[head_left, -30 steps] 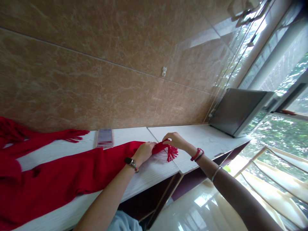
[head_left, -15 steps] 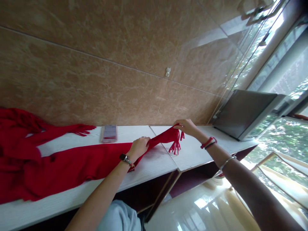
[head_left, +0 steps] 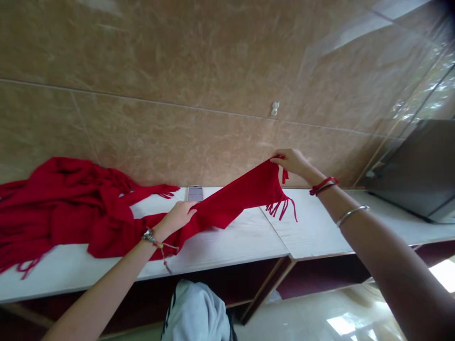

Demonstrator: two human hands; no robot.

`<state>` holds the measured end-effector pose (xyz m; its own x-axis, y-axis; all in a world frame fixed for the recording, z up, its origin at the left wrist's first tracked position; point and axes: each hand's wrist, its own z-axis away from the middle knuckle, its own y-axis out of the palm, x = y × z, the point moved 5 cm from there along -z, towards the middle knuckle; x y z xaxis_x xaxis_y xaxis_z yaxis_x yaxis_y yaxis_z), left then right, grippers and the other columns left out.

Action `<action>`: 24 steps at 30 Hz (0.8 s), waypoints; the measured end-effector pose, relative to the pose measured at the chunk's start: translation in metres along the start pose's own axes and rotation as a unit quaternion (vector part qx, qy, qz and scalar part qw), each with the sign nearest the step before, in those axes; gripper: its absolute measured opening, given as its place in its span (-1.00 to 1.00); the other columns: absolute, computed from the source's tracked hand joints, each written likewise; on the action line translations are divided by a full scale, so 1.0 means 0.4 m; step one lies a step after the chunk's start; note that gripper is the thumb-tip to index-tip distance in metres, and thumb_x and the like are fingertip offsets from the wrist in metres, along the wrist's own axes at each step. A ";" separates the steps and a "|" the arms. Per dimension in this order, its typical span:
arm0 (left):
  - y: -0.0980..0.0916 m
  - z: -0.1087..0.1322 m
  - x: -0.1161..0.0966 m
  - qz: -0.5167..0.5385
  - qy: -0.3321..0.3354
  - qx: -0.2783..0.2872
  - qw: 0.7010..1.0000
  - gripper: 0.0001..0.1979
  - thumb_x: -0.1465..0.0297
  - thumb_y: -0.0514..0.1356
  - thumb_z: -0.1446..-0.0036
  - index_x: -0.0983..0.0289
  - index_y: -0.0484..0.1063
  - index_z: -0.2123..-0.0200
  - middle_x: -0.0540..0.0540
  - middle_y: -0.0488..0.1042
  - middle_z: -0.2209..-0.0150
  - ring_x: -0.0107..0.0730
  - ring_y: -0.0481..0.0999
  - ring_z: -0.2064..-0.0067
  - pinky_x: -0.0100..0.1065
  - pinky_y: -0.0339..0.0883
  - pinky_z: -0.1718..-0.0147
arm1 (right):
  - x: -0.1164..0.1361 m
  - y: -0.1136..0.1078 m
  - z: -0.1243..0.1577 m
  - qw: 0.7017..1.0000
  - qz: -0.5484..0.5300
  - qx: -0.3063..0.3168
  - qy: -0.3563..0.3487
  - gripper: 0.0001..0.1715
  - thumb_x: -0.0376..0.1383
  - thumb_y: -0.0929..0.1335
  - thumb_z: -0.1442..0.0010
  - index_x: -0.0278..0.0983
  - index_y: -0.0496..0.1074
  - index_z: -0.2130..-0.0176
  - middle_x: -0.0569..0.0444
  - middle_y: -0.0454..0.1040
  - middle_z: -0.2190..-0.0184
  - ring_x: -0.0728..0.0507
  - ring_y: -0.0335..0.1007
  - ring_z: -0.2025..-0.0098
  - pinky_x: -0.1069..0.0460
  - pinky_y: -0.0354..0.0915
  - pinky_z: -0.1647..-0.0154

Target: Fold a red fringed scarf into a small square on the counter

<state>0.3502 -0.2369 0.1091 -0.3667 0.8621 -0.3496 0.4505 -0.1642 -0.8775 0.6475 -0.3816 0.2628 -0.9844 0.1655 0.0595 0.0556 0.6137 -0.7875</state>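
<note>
A long red scarf [head_left: 245, 194] with fringed ends stretches along the white cabinet top. My right hand [head_left: 292, 161] pinches its fringed end at the far corner and holds it raised off the surface, so the tassels hang down. Further along the cloth, my left hand [head_left: 179, 218] is closed on the scarf, with the fabric bunched beneath it. Between my hands the scarf slants upward to the right. The rest of the red fabric lies crumpled in a heap to the left, with more fringe showing there.
A phone [head_left: 195, 193] lies by the wall behind the scarf. The brown tiled wall [head_left: 177, 137] rises directly behind the cabinet top [head_left: 313, 227] and carries a small white hook [head_left: 275, 108]. A grey box-like appliance [head_left: 415, 170] stands at the right end. Open shelves are below.
My right hand has lifted the fringed end higher, and the cloth between my hands has spread wider. My left hand has slid leftward along the scarf. The view has turned left.
</note>
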 end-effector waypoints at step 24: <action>-0.124 0.004 0.106 0.010 0.027 0.013 0.999 -0.65 0.23 0.18 0.02 0.25 0.39 0.15 0.08 0.49 0.21 -0.28 0.46 0.23 -0.36 0.28 0.21 | -0.109 0.241 0.021 0.904 -0.350 0.137 0.202 -0.78 -0.19 0.37 0.10 -0.30 0.32 0.54 0.18 0.28 0.76 0.02 0.22 0.69 0.13 0.13 0.66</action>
<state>0.3111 -0.1929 0.1372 -0.3129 0.8831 -0.3497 0.4361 -0.1936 -0.8788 0.6944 -0.3363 0.1791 -0.6172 0.1132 0.7786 -0.6563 0.4718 -0.5888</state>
